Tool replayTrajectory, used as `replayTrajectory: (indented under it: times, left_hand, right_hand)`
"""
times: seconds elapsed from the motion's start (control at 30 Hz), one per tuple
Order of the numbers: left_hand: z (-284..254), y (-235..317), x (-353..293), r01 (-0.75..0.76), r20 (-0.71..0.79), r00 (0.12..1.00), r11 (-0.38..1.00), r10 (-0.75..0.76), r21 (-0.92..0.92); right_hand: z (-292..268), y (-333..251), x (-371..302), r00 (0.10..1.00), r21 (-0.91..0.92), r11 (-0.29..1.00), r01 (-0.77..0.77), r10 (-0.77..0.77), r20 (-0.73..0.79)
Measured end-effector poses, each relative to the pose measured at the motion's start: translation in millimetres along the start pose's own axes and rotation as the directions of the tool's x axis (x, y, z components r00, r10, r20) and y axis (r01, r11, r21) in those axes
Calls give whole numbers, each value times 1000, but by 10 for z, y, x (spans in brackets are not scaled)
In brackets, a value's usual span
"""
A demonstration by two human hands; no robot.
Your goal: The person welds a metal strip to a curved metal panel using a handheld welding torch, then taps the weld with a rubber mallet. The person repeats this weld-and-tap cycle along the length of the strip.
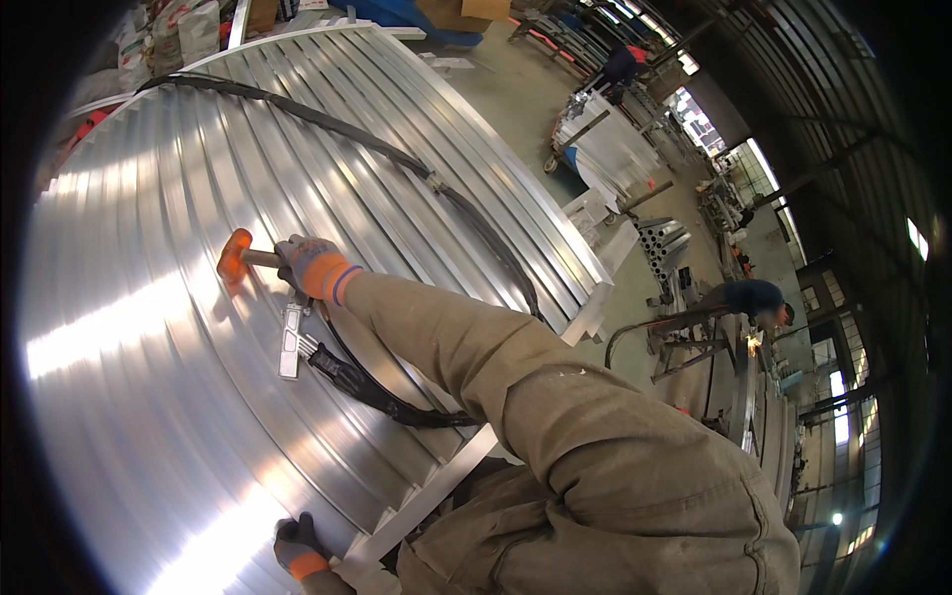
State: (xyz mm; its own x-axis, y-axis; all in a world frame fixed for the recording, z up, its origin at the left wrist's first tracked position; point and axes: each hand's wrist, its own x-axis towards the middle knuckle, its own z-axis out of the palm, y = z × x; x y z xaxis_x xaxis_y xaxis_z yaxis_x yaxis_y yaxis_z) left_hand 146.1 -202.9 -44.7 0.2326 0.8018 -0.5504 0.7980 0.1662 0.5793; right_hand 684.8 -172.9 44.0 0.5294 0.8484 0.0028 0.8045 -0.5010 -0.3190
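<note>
My right hand (309, 266), in a grey glove with an orange cuff, is closed around the handle of an orange-headed mallet (235, 260). The mallet is over a large ribbed sheet of shiny metal slats (213, 327). Just below that hand lies a silver metal tool (291, 342), joined to a black-wrapped cable (367, 392). At the lower edge, my left hand (300, 548) rests on the slats near the frame edge, in a dark glove with an orange cuff. Its thumb stands apart from the fingers, and it holds nothing that I can see.
A long black cable (397, 157) crosses the slats. Beyond the far edge are stacked metal sheets (615, 149) and a bundle of round tubes (662, 243). To the right, a person (751, 300) bends over a bench with sparks. White sacks (188, 35) lie at the upper left.
</note>
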Motion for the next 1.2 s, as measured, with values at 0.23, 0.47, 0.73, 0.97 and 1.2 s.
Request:
replayTrajectory:
  times: [0.23,0.47,0.73,0.97,1.2]
  left_hand:
    - [-185,-234,176,-534,296,834,545,466,646]
    - [-429,480,75,317,339,896,948,-287,-36]
    - [-509,602,87,416,399,848,904,-348,-95]
    - [-473,537,175,296,454,827,943,-332,151]
    - [-469,606,362,260,535,719,886,-444,385]
  right_hand:
    - [273,624,136,936,-266,897,352,-345,75]
    - [133,101,-1177,992,33,996,79,-75,-101]
    - [196,-415,-1871,999,25,998,52,-52,-9]
    - [270,-634,-1701,962,-295,944,-145,205,183]
    - [242,-695,-1555,930,-264,941,-214,278,239]
